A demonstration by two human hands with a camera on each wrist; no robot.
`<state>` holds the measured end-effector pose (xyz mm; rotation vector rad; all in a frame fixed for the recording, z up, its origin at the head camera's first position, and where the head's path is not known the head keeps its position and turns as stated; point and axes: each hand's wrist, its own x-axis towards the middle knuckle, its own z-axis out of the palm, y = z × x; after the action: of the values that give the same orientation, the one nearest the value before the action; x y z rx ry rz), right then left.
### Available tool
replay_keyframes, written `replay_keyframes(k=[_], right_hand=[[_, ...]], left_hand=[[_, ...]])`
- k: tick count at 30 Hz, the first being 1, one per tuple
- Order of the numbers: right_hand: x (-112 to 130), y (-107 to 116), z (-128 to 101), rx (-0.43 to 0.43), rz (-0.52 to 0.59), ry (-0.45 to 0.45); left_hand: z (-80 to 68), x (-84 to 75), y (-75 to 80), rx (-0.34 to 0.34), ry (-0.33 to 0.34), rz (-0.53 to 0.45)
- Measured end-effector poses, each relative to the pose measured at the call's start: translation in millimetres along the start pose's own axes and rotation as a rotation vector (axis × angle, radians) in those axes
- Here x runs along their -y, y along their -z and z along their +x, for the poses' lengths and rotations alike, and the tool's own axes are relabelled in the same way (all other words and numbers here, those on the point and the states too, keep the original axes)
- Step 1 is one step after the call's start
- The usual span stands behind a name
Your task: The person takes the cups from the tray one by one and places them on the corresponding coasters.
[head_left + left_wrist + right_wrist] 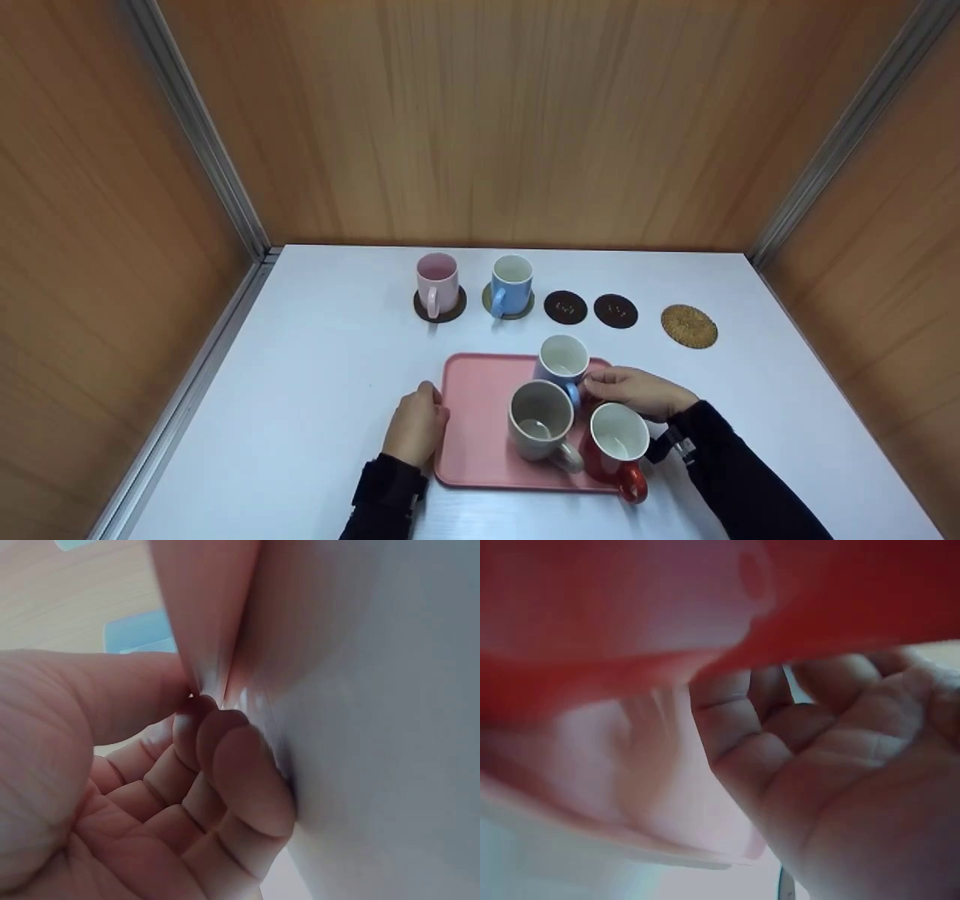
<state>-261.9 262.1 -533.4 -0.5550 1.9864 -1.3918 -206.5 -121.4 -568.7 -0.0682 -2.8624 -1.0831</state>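
A pink tray (480, 435) lies on the white table, and my left hand (417, 425) pinches its left rim between thumb and curled fingers. In the left wrist view the left hand (187, 787) is close up at the tray edge (206, 607). My right hand (637, 391) reaches over the tray's right side and pinches the handle of a blue mug (562, 358) with a white inside. A grey mug (538, 420) and a red mug (619, 439) stand nearer me. The red mug (630, 607) partly hides the right fingers (739, 724) in the right wrist view.
Behind the tray, a pink mug (437, 281) and another blue mug (512, 285) stand on coasters. Two dark coasters (565, 307) and a woven coaster (689, 326) lie to their right. Wooden panels (495, 127) wall the table at the back and sides.
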Motion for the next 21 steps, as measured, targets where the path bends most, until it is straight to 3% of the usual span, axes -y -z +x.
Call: replay_keyframes(k=[5, 14, 21], right_hand=[[-4.2, -0.9, -1.2, 0.006, 0.069, 0.001], [-3.2, 4.6, 0.0, -0.077, 0.177, -0.03], [2.4, 13.7, -8.8, -0.198, 0.001, -0.076]], left_hand=[[-0.2, -0.3, -0.3, 0.002, 0.01, -0.001], [-1.0, 0.3, -0.7, 0.003, 0.0, -0.005], [-0.7, 0.4, 0.0, -0.002, -0.005, -0.016]])
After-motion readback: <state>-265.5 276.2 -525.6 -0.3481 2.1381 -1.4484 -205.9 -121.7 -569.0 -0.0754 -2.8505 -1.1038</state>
